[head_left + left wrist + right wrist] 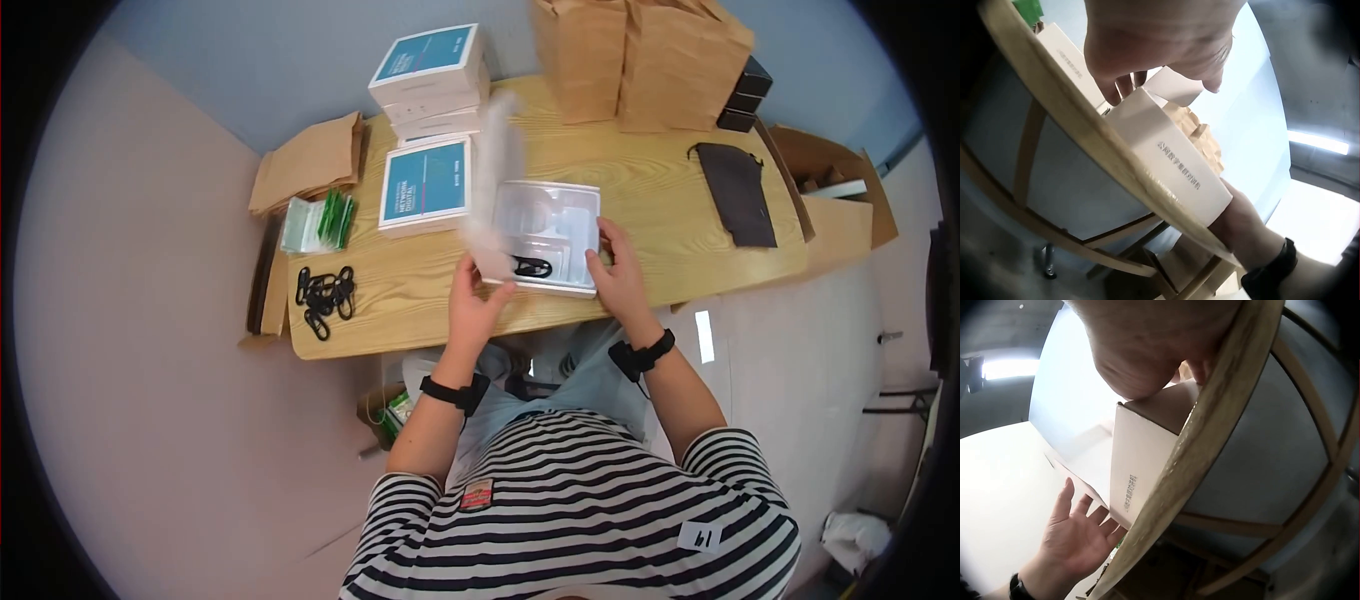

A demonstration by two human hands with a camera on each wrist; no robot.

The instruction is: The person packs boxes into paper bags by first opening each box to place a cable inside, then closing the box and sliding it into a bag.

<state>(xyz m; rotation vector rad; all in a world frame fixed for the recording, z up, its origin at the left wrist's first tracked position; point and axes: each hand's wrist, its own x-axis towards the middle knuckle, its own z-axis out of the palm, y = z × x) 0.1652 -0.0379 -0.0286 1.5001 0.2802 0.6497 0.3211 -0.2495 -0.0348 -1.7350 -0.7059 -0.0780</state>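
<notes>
Left hand, open, fingers extended, touches blurred lid of open box at table's near edge; right hand grip unclear, lid could flop if left slips.

A packing workspace, it seems: white boxes, 2 upright paper bags and coiled black cables share a wooden table.

In the head view, the closed box left of centre has "NETWORK DIGITAL" on its blue top, its smaller print illegible. In the left wrist view, the open box at centre bears "公网数字集群对讲机" on its side. On the shirt, the red patch and white sticker carry marks too unclear to read.
</notes>
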